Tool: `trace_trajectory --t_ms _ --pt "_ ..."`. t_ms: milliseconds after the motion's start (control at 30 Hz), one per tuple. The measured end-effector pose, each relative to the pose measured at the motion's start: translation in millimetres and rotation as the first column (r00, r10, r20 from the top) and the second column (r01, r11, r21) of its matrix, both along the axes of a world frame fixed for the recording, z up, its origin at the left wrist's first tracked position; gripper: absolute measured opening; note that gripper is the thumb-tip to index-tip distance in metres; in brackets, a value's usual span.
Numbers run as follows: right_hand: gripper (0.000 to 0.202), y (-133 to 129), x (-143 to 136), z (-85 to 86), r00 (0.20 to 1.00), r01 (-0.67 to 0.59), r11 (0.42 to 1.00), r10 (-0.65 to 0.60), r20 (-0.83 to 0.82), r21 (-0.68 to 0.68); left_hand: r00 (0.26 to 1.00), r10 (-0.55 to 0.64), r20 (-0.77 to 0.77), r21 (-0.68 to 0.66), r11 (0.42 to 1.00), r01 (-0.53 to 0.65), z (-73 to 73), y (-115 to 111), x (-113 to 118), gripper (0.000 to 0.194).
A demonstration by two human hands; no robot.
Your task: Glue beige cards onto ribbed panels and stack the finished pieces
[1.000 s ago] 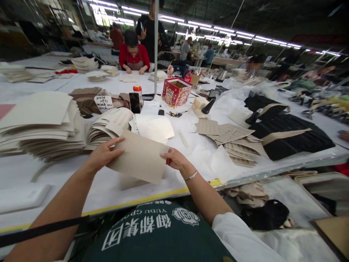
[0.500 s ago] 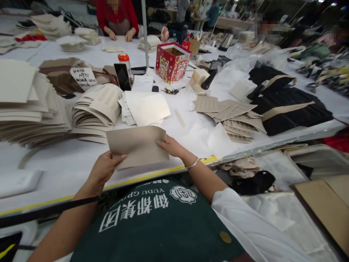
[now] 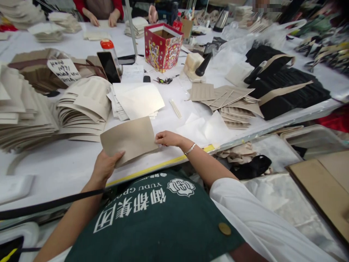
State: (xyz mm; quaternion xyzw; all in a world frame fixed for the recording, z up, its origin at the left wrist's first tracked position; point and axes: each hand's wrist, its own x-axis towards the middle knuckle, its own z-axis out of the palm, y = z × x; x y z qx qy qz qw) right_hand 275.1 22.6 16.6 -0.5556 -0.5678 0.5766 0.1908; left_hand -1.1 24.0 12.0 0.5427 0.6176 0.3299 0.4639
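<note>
A flat beige sheet point(image 3: 131, 140), slightly curved, is held above the near edge of the white table. My left hand point(image 3: 107, 163) grips its lower left corner, thumb on top and the other fingers hidden beneath. At the sheet's right edge my right hand point(image 3: 167, 139) is closed, its fingertips pinching the lower right corner. Just behind the sheet lies a small stack of white sheets point(image 3: 137, 100). To the left of that stands a curved pile of beige pieces point(image 3: 83, 105). Ribbed beige pieces point(image 3: 226, 102) lie fanned out to the right.
A red patterned box point(image 3: 163, 47), a phone point(image 3: 108, 67) propped against a bottle, and a tape dispenser point(image 3: 193, 65) stand farther back. Black fabric bags point(image 3: 294, 94) lie at right. A yellow strip point(image 3: 160, 162) runs along the table's front edge. Across the table, a person's hands point(image 3: 113, 18) rest near sheets.
The sheet has tilted, its right side now higher. My right hand has slid from the sheet's upper right side to its lower right corner. The camera view has shifted.
</note>
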Motion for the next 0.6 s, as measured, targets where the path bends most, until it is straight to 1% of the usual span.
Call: trace_trajectory --t_ms 67,133,200,267,367,433,533,600 --pt "0.01 1 -1 4.2 0.997 -0.042 0.998 0.039 0.06 0.046 0.998 -0.042 -0.038 0.006 0.999 0.042 0.8 -1 -2 0.056" --pt "0.011 1 -2 5.4 0.994 -0.047 0.995 0.038 0.101 0.083 0.992 -0.062 -0.112 0.021 0.998 0.065 1.6 -2 -4 0.057" --pt "0.013 0 -2 2.7 0.992 -0.051 0.993 0.037 0.122 0.11 0.98 -0.067 -0.188 0.019 0.997 0.072 0.9 -2 -4 0.057" --pt "0.013 -1 0 -2.8 0.986 -0.079 0.989 0.059 0.158 0.124 0.97 -0.078 -0.228 0.002 0.997 0.081 -2.3 -1 -3 0.057" --pt "0.013 -1 1 -10.8 0.958 -0.158 0.979 0.12 0.259 0.129 0.962 -0.093 -0.255 -0.001 0.995 0.096 -9.9 3 -3 0.055" --pt "0.014 0 1 -13.2 0.933 -0.194 0.972 0.141 0.331 0.133 0.962 -0.087 -0.259 0.002 0.996 0.091 -14.8 6 -3 0.053" --pt "0.015 4 1 -12.3 0.902 -0.219 0.966 0.147 0.405 0.139 0.964 -0.086 -0.251 -0.012 0.996 0.086 -18.7 10 -4 0.053" --pt "0.015 7 1 -10.5 0.894 -0.23 0.965 0.158 0.419 0.126 0.966 -0.091 -0.243 -0.032 0.996 0.086 -18.4 12 -4 0.053"
